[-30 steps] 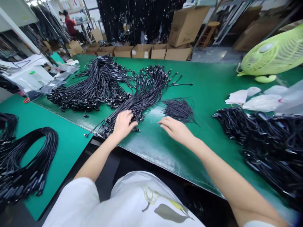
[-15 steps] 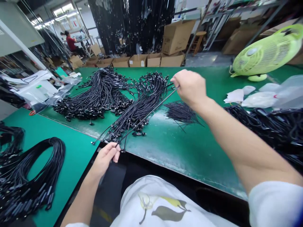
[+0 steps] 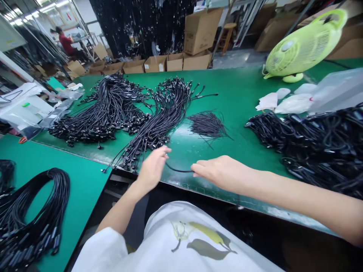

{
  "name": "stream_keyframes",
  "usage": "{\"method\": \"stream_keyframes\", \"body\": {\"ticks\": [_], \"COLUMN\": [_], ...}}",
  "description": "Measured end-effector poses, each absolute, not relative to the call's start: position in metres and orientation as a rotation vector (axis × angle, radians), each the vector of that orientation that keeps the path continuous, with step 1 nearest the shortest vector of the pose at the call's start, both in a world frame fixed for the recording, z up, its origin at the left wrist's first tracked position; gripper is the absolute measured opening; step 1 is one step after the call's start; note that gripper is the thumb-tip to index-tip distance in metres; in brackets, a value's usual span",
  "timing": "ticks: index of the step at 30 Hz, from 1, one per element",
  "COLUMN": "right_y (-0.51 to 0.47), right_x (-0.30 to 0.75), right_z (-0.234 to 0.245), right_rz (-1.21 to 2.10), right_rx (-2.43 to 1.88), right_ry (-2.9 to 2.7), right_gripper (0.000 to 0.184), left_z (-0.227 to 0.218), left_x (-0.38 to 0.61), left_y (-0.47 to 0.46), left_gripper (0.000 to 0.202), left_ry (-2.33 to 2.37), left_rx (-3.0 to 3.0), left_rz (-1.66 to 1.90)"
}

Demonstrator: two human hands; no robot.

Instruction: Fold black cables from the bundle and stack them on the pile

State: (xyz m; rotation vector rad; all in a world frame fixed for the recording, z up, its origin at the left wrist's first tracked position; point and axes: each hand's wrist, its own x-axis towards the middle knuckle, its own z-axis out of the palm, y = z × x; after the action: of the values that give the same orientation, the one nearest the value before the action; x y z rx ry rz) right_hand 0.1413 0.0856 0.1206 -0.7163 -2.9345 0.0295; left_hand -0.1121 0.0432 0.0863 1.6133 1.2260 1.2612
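A thin black cable (image 3: 180, 171) bends between my two hands, low over the green table's front edge. My left hand (image 3: 153, 166) is closed near one end of it, fingers pointing away from me. To the right, my right hand (image 3: 217, 172) pinches the cable, knuckles up. Just beyond my left hand lies a long bundle of black cables (image 3: 164, 113) with small connectors at both ends. A small heap of thin black ties (image 3: 208, 124) lies past my right hand. Farther left spreads a larger pile of similar cables (image 3: 104, 105).
Looped cables (image 3: 53, 204) hang over the left table section. Bundled cables (image 3: 320, 143) are heaped at right, near plastic bags (image 3: 337, 90) and a green fan (image 3: 306, 45). Cardboard boxes (image 3: 176, 62) line the far edge. A person in red (image 3: 66, 41) sits in the background.
My right hand has come down and towards me from the far side of the cable bundle. My left hand has moved right and slightly forward. The cable, stretched taut before, now sags.
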Motion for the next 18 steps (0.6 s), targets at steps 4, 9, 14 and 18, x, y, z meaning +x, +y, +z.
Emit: {"method": "stream_keyframes", "body": {"ticks": [4,9,14,18], "right_y": [0.092,0.129,0.124,0.094], "right_x": [0.159,0.223,0.251,0.236], "right_z": [0.132,0.11,0.076,0.069], "right_rz": [-0.074,0.321,0.4,0.039], "right_rx": [-0.967,-1.176,-1.257,-1.31], "right_ry": [-2.764,-2.619,-2.343,-2.409], "right_gripper": [0.03,0.027,0.031,0.037], "left_z": [0.077,0.084,0.105,0.098], "left_x": [-0.071,-0.099,-0.132,-0.118], "left_y": [0.044,0.053,0.062,0.07], "left_gripper": [0.036,0.03,0.026,0.018], "left_ry": [0.869,0.675,0.772,0.872], "left_rx": [1.378,0.836,0.477,0.691], "left_rz": [0.82,0.91,1.342,1.302]}}
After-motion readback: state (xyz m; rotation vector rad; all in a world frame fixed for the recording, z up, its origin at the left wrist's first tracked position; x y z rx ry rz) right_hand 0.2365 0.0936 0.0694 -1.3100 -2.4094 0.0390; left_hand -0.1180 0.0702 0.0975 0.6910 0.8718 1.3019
